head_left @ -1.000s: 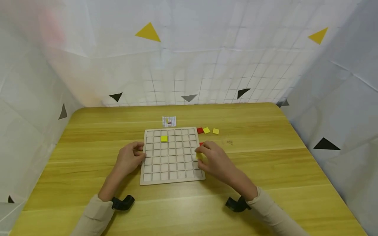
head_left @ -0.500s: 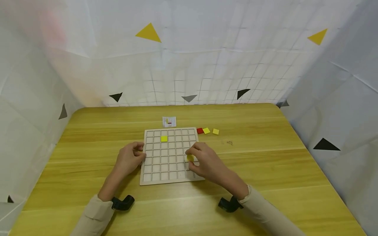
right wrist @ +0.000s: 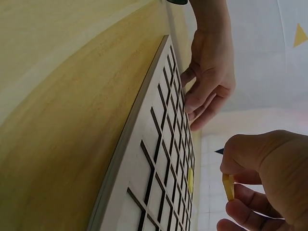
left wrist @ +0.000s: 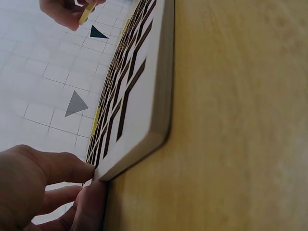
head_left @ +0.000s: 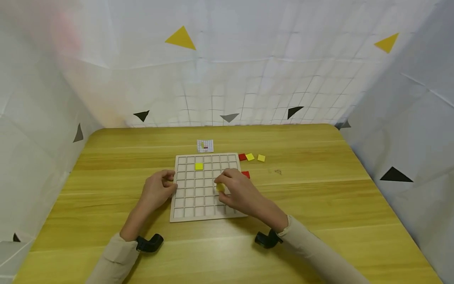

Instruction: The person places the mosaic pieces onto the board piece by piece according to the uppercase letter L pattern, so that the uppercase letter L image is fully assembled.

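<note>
right hand (head_left: 241, 192) pinches yellow square tile (head_left: 220, 187) above pale wooden grid board (head_left: 202, 219); left hand (head_left: 157, 189), fingers relaxed, touches board's left edge. second yellow tile (head_left: 199, 166), seated, lies beyond and left of held one.

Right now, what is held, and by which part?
A yellow tile, pinched by opposite edges in the right hand. The left hand touches the left edge of the board.

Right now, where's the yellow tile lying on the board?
In the head view, the yellow tile sits on the wooden grid board, second row from the far edge, third column from the left.
</note>
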{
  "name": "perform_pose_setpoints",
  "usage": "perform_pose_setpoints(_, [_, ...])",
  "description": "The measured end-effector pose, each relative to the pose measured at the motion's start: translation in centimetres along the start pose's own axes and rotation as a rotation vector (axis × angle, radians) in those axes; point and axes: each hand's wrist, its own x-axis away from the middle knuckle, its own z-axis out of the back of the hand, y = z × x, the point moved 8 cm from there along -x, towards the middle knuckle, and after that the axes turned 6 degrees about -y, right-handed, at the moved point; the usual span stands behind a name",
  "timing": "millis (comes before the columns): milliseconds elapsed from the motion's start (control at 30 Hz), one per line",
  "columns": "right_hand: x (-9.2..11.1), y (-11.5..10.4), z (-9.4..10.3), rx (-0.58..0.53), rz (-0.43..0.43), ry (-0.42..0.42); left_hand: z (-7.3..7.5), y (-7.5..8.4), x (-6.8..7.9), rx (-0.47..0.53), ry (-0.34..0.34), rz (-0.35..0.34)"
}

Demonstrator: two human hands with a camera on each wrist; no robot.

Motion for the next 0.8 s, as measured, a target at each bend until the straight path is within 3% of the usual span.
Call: perform_pose_setpoints(800, [-3.8,0.4,-3.0,-0.011,-0.028,-0.098,0.0,0.2,0.2,-0.018,0.008,-0.032])
